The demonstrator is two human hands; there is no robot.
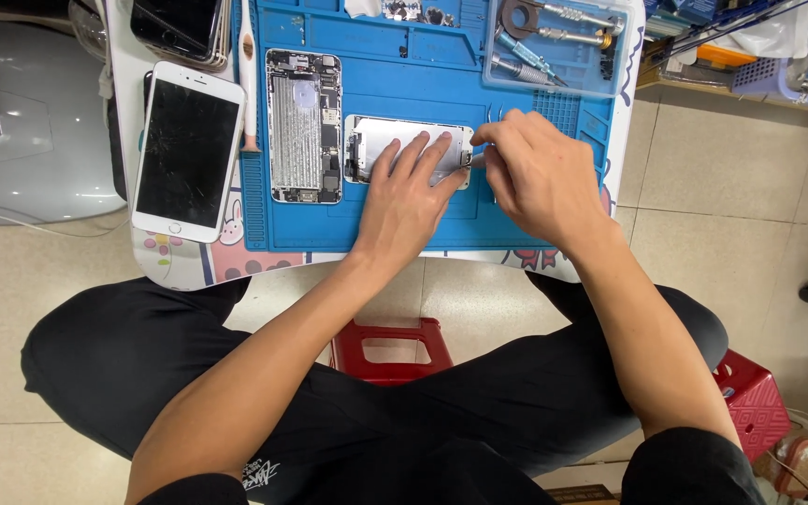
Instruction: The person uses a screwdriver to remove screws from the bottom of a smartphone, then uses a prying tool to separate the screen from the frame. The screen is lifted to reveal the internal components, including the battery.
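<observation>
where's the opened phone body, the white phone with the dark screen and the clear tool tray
opened phone body [304,126], head view, on its middle, the metal plate.
white phone [186,150], head view, on the middle of its dark screen.
clear tool tray [610,79], head view, on its right rim.

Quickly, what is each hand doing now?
Left hand: open, flat on the phone screen panel.
Right hand: fingers pinched at the panel's end; what they hold cannot be told.

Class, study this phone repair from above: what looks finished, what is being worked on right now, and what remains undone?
Done: the opened phone body lies on the blue mat, its insides exposed, separated from the screen panel. In hand: the left hand presses that panel flat while the right hand works a small tool at its end. Left: body and panel are not rejoined; a white phone lies beside the mat.
</observation>
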